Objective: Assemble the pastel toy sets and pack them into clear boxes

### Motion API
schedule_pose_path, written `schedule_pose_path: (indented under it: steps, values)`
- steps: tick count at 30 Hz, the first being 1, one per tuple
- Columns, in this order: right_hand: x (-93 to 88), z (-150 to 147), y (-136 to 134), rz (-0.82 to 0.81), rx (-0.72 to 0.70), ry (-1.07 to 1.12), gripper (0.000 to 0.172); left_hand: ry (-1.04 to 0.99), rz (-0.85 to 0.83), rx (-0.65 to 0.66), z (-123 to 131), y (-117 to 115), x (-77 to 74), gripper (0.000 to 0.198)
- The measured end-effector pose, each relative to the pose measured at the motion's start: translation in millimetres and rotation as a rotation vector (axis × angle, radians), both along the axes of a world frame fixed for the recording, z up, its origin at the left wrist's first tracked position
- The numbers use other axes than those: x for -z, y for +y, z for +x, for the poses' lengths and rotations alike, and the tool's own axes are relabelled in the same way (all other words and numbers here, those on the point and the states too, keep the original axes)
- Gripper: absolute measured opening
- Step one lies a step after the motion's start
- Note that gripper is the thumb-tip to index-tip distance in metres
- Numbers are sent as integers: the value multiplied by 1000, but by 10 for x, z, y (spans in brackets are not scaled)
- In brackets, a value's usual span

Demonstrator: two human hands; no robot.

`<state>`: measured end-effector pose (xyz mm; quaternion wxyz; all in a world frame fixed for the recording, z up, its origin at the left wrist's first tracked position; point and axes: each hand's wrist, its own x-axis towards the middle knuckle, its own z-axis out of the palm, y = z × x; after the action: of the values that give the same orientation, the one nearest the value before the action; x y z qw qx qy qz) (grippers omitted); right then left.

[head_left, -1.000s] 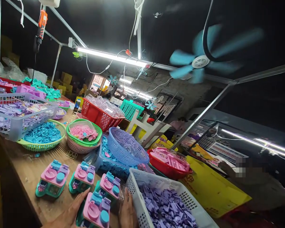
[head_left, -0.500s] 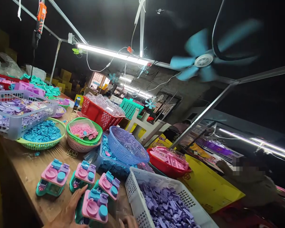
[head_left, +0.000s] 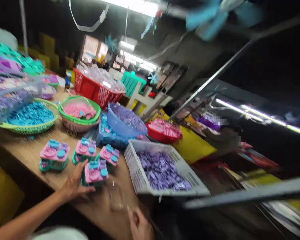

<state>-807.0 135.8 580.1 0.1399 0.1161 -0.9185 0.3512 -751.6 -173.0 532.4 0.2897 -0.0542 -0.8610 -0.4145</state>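
My left hand (head_left: 73, 186) is around the left side of the nearest toy sink unit (head_left: 96, 173), thumb in front and fingers behind. This toy has a pink top with a round basin, blue and purple fittings and a teal base. Three like it stand close by: one at the left (head_left: 54, 155), one behind (head_left: 85, 150) and one at the right (head_left: 109, 155). My right hand (head_left: 140, 225), blurred and with curled fingers, is low at the table edge. Near its fingertips is a clear plastic piece (head_left: 117, 196); whether they grip it is unclear.
A white crate (head_left: 165, 191) of purple parts stands to the right. Behind the toys are a yellow-green basket (head_left: 27, 128) of blue parts, a green basket (head_left: 97, 115) of pink parts, a blue basket (head_left: 125, 128) and a red crate (head_left: 90, 88). A metal bar (head_left: 240, 193) crosses at lower right.
The view has tilted down, so the table sits higher and more of both arms shows. My left hand stays at the same toy. More of my right hand and the clear piece is visible.
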Motion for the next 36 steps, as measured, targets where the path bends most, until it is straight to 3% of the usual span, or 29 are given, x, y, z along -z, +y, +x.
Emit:
schedule_pose_path:
  steps: [3,6,10,12,15,18,20,24,26,30,33,36]
  values:
    - [-111,344,146,129,-85,56,53,-25,-4,-4,34,-4,-228,106]
    - [-81,318,125,232,-268,-63,68,-127,-11,61,58,-6,-322,98]
    - [-104,249,122,265,-253,-141,69,-127,-61,137,201,-43,-336,90]
    - [-174,202,102,270,-275,-108,85,-125,-62,189,207,-74,-318,93]
    - [-214,38,17,274,-424,-150,116,-153,-32,293,53,-129,-329,108]
    - [-141,-147,-87,275,-539,-279,124,-225,11,427,-177,-170,-422,124]
    - [-91,-199,-125,274,-465,-315,123,-290,-7,520,-290,-179,-500,126]
    - [-136,-118,-81,298,-115,-375,124,-322,-52,563,-390,-145,-572,122]
    - [-222,-53,-24,330,-116,-385,124,-308,-42,553,-417,-120,-562,122]
    - [-378,-15,55,464,-272,-309,110,-296,-15,530,-445,-75,-525,123]
    - [-420,-45,70,498,-193,-379,92,-250,26,480,-419,-33,-486,120]
    - [-436,-85,82,496,-119,-335,97,-169,72,376,-379,12,-428,116]
